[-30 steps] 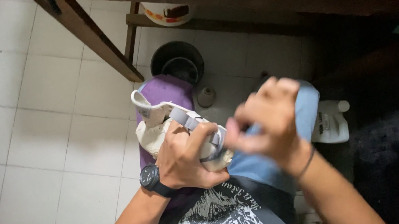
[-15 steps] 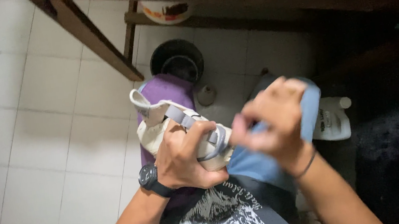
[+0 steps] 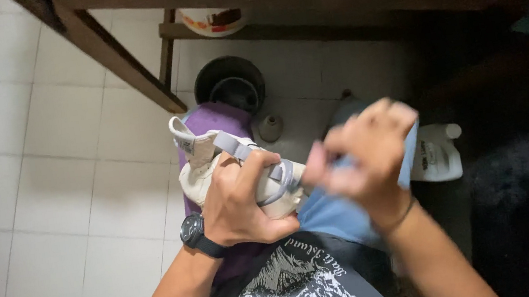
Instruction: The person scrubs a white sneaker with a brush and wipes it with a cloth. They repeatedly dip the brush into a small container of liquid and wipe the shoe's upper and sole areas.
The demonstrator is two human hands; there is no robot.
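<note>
Head view: pale square floor tiles (image 3: 31, 202) lie at left. The left hand (image 3: 239, 202), with a black watch (image 3: 198, 236), is closed around a cream shoe (image 3: 212, 166) with grey straps. Just right, the blurred right hand (image 3: 365, 155) is curled, touching blue cloth (image 3: 339, 214); its grip I cannot tell.

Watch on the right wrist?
No, the black watch sits on the left wrist, whose left hand grips the white shoe; the right wrist bears only a thin band.
</note>
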